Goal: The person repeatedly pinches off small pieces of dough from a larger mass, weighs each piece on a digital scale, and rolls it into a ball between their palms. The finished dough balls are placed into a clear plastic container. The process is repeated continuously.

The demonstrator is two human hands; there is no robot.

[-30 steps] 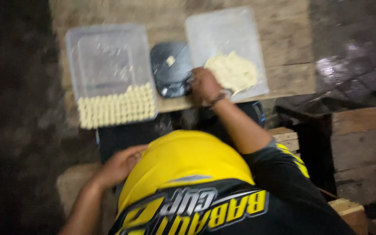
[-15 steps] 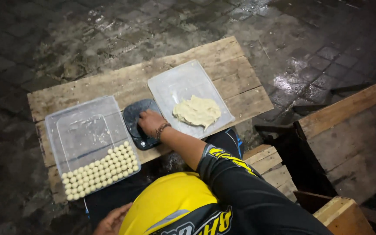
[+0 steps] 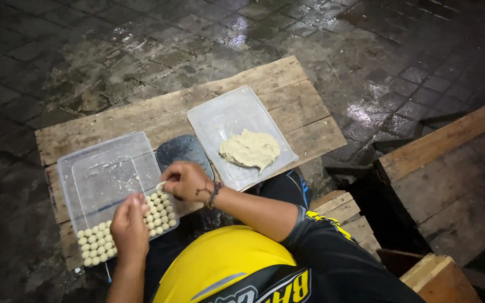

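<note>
Left hand (image 3: 129,229) over dough balls (image 3: 158,210) (some hidden)

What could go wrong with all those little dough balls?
The clear tray of dough balls sits near the front edge of the wooden board, so a bump from the left hand might tip it onto the wet paving. The right hand holds a small piece above the rows; dropped, it could squash or stick to a ball. The open dough lump might pick up dirt.
</note>
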